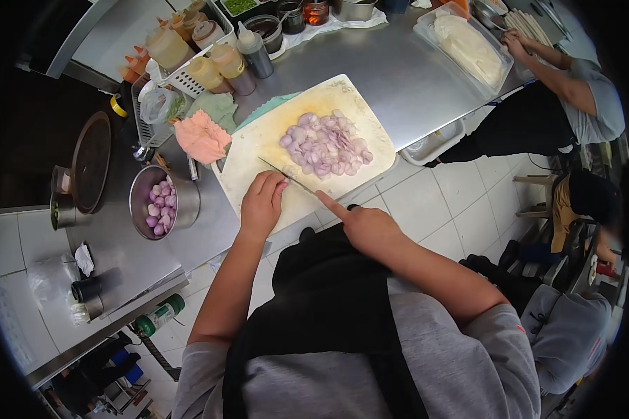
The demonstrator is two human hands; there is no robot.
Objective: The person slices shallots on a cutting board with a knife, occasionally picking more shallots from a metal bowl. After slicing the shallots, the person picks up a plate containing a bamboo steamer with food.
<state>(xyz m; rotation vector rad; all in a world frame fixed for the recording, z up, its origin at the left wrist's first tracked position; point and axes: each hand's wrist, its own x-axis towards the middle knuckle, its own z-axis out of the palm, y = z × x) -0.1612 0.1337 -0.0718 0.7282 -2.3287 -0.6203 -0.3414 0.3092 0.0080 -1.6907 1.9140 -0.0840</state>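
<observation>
My right hand (pixel 365 228) grips a knife (pixel 291 177), its index finger stretched along the back of the blade. The blade points up and left across the worn cutting board (pixel 248 162). Just beside the blade, my left hand (pixel 262 199) is closed with its fingertips pinched on a small purple piece, which looks like a shallot (pixel 284 182). Sliced shallots (pixel 326 143) lie in a pile on the board beyond the knife. To the left, a steel pot (pixel 189 205) holds several whole peeled shallots (pixel 162 207).
An orange cloth (pixel 203 136) and a green cloth (pixel 215 109) lie at the board's left. Squeeze bottles (pixel 257 54) stand behind, near a white basket (pixel 187 82). A plastic tub (pixel 467 50) sits at the right, by a co-worker's hands (pixel 516 45). Other people are farther right.
</observation>
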